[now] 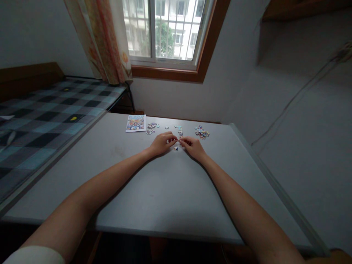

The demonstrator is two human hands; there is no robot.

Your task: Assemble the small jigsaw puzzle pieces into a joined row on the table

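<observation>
My left hand and my right hand meet near the far middle of the table, fingertips pinched close together at the lower end of a narrow strip of joined puzzle pieces. Whatever lies between the fingertips is too small to make out. Just below them lies a small cluster of pieces. To the left are a loose pile of pieces and a single piece. Another pile sits to the right of my right hand.
A printed picture sheet lies at the back left of the grey table. Beyond the left edge stands a bed with a checked cover. A wall is on the right, and a window is behind.
</observation>
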